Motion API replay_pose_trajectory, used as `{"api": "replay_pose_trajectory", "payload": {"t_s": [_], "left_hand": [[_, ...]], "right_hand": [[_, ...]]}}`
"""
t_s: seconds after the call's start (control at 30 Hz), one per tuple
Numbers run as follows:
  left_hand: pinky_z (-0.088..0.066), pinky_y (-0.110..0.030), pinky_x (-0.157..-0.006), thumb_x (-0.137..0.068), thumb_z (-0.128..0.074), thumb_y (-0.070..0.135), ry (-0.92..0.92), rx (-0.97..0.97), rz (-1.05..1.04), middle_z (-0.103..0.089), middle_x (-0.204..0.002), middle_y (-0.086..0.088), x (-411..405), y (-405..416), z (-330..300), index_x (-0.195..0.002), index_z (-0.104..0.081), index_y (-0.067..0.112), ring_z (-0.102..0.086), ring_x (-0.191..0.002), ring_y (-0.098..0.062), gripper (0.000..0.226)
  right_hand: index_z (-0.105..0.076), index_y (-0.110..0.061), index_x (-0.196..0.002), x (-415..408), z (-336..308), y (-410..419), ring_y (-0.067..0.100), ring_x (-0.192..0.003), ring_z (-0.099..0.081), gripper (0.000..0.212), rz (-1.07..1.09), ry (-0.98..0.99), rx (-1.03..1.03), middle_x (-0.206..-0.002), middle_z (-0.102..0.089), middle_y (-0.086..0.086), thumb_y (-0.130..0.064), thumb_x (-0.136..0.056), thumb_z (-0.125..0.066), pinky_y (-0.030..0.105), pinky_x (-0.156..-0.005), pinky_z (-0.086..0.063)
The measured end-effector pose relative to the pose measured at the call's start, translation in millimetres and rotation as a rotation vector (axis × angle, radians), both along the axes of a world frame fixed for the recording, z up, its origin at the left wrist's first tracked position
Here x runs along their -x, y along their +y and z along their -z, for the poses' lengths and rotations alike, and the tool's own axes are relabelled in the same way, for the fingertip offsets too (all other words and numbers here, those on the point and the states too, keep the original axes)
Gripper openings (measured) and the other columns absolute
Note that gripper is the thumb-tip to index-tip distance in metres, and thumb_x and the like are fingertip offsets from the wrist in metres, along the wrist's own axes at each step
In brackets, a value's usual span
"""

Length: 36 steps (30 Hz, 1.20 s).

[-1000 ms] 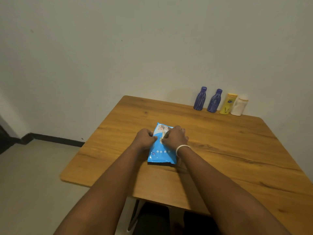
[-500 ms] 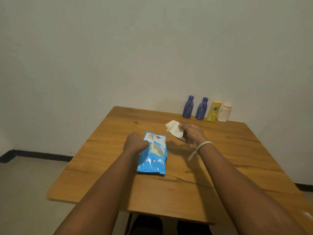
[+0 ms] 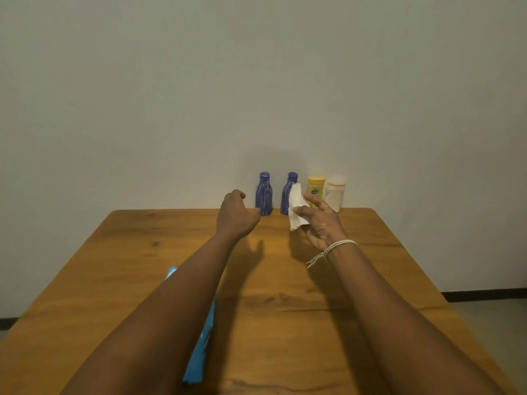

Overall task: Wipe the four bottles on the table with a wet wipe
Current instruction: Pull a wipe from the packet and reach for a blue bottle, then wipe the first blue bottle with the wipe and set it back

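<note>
Four bottles stand in a row at the far edge of the wooden table (image 3: 370, 280), against the wall: a left blue bottle (image 3: 264, 193), a second blue bottle (image 3: 287, 192), a yellow bottle (image 3: 315, 189) and a white bottle (image 3: 335, 195). My right hand (image 3: 322, 223) holds a folded white wet wipe (image 3: 296, 208) up in front of the second blue bottle. My left hand (image 3: 235, 215) reaches out with curled, empty fingers, its fingertips close to the left blue bottle; whether they touch it is unclear.
The blue wet-wipe pack (image 3: 199, 352) lies on the near left of the table, mostly hidden under my left forearm. A plain wall rises directly behind the bottles. Floor shows past both table sides.
Both hands have left the wipe pack and stretched forward toward the bottles. My right hand pulled a wipe out and carried it along. The view has tilted up.
</note>
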<state>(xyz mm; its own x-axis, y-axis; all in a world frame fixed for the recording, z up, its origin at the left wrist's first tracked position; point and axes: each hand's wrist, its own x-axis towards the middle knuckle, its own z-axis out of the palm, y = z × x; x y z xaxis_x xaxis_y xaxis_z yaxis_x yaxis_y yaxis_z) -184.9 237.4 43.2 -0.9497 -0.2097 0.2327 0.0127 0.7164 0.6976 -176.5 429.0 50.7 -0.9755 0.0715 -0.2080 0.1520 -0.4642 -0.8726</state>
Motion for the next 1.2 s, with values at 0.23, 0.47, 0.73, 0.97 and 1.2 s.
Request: {"api": "replay_pose_trajectory", "payload": {"t_s": [0.23, 0.47, 0.73, 0.97, 1.2], "left_hand": [[-0.048, -0.031, -0.091, -0.086, -0.072, 0.02, 0.156, 0.033, -0.026, -0.055, -0.135, -0.01, 106.3, 23.6, 10.5, -0.136, -0.05, 0.009, -0.055, -0.121, -0.026, 0.056], [-0.043, -0.023, -0.09, -0.087, -0.07, 0.025, 0.177, 0.073, 0.023, -0.056, -0.13, -0.009, 154.5, 22.9, 27.3, -0.137, -0.058, 0.016, -0.058, -0.115, -0.023, 0.052], [-0.056, -0.022, -0.079, -0.077, -0.086, 0.021, 0.161, -0.169, 0.105, -0.07, -0.104, 0.001, 111.1, 16.5, 17.0, -0.109, -0.066, 0.015, -0.067, -0.092, -0.014, 0.038], [-0.059, -0.019, -0.073, -0.066, -0.093, 0.021, 0.12, -0.259, 0.331, -0.077, -0.092, 0.004, 8.3, 2.1, -31.9, -0.1, -0.076, 0.012, -0.073, -0.083, -0.006, 0.039], [-0.046, -0.018, -0.052, -0.072, -0.075, -0.005, 0.131, -0.291, 0.402, -0.067, -0.057, 0.011, -86.7, -11.8, -74.7, -0.066, -0.069, 0.014, -0.064, -0.056, 0.0, 0.021]], "right_hand": [[-0.075, -0.016, -0.104, 63.5, 30.3, 12.2, 0.039, -0.115, -0.061, 0.035, -0.078, -0.065, -0.005, -0.126, -0.064, 0.016, 0.009, -0.079, -0.069, 0.042, -0.088, -0.057], [-0.075, -0.008, -0.106, 79.6, 58.4, 21.0, 0.031, -0.101, -0.07, 0.027, -0.014, -0.085, -0.062, -0.111, -0.074, 0.013, -0.019, -0.082, -0.08, 0.049, -0.092, -0.057], [-0.062, -0.005, -0.123, 47.5, 49.5, 18.2, 0.03, -0.101, -0.071, 0.051, 0.079, -0.112, 0.047, -0.116, -0.071, 0.014, 0.002, -0.076, -0.08, 0.045, -0.084, -0.061], [-0.077, -0.008, -0.103, -1.3, -32.9, -11.9, 0.02, -0.082, -0.071, 0.022, 0.099, 0.324, -0.485, -0.093, -0.077, 0.006, -0.018, -0.083, -0.078, 0.035, -0.074, -0.06], [-0.078, -0.012, -0.095, -81.8, -77.7, -54.5, 0.012, -0.087, -0.062, 0.041, -0.092, 0.671, -1.119, -0.096, -0.067, -0.002, -0.045, -0.095, -0.054, 0.024, -0.071, -0.048]]}}
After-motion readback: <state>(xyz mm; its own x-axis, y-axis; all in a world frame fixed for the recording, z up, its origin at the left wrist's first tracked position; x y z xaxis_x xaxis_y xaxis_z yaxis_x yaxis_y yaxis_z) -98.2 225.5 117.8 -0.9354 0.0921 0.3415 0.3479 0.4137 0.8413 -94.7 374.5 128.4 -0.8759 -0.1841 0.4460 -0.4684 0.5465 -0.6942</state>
